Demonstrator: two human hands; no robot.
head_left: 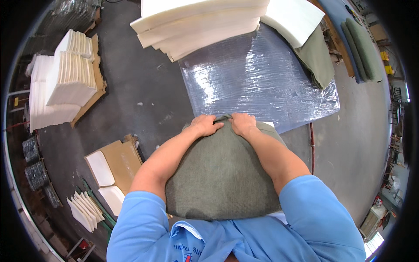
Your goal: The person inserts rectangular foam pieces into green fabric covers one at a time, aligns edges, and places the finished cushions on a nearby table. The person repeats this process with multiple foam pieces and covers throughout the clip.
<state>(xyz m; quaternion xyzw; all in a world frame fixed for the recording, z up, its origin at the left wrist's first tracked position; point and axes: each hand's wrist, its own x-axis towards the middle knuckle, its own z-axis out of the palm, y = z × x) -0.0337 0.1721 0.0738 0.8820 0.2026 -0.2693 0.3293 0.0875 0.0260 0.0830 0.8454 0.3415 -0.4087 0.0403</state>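
Observation:
A grey-green fabric cushion cover [222,174] lies against my body, filled out into a broad, rounded shape. At its far edge my left hand [205,126] pinches the cloth, thumb pointing inward. Close beside it, my right hand [243,124] grips the same edge, and a small gathered fold of fabric stands between the two hands. A bit of white material [269,124] shows past the cover's far right side; whether it is the filling I cannot tell. My fingertips are mostly hidden behind the fabric edge.
Just beyond my hands is a plastic-wrapped surface [257,74] bearing stacked white foam sheets [205,26] and a green cloth [316,56]. More foam stacks [72,78] stand at left, near cardboard [122,161] with white pads. Green cushions [362,50] lie on a table at far right.

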